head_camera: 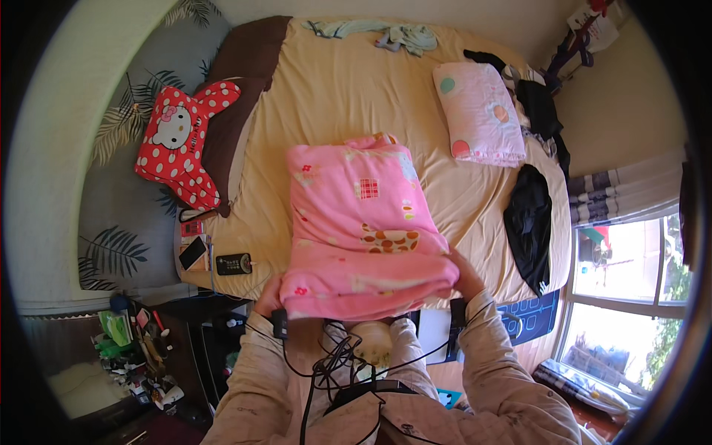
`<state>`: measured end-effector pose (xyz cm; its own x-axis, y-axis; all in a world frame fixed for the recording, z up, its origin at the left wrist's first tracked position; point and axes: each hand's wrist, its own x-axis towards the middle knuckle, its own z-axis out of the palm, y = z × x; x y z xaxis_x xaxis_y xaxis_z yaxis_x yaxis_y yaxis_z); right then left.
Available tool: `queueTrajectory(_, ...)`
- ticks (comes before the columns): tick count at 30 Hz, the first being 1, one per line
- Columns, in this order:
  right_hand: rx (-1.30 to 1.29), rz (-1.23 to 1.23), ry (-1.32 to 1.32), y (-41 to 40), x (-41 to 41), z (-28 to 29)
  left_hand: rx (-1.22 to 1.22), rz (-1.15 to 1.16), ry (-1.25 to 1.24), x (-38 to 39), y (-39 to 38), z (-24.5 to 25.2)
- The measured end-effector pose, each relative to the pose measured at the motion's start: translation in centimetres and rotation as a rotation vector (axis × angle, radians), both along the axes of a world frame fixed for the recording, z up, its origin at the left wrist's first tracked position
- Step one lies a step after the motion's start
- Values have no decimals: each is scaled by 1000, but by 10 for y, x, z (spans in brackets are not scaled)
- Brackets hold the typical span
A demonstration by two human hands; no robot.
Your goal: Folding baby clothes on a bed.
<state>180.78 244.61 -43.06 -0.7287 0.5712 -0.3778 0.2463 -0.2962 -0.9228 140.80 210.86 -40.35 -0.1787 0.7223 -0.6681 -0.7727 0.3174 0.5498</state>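
A pink fleece blanket (339, 214) with giraffe-spot and plaid patches lies folded into a thick rectangle at the bed's near edge. My left hand (269, 295) grips its near left corner, the fingers mostly hidden beneath the fabric. At the near right corner, my right hand (466, 273) holds the blanket too, its fingertips tucked behind the fold. The near end bulges up between both hands, while the far end rests on the yellow bed sheet (345, 83).
A folded pale-pink quilt (478, 114) and black clothing (529, 222) lie right. On the left are a red polka-dot cushion (178, 139), a smartphone (192, 253) and a black power bank (233, 264) with a cable. Black cables (334, 361) hang between my arms.
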Motion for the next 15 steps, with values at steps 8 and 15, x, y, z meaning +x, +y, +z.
queueTrajectory(8,903,-195,367,139,-157,53,218,522,-251,-130,158,45)
queueTrajectory(15,1008,-61,-673,78,-246,-7,-158,-252,1828,-63,207,-1)
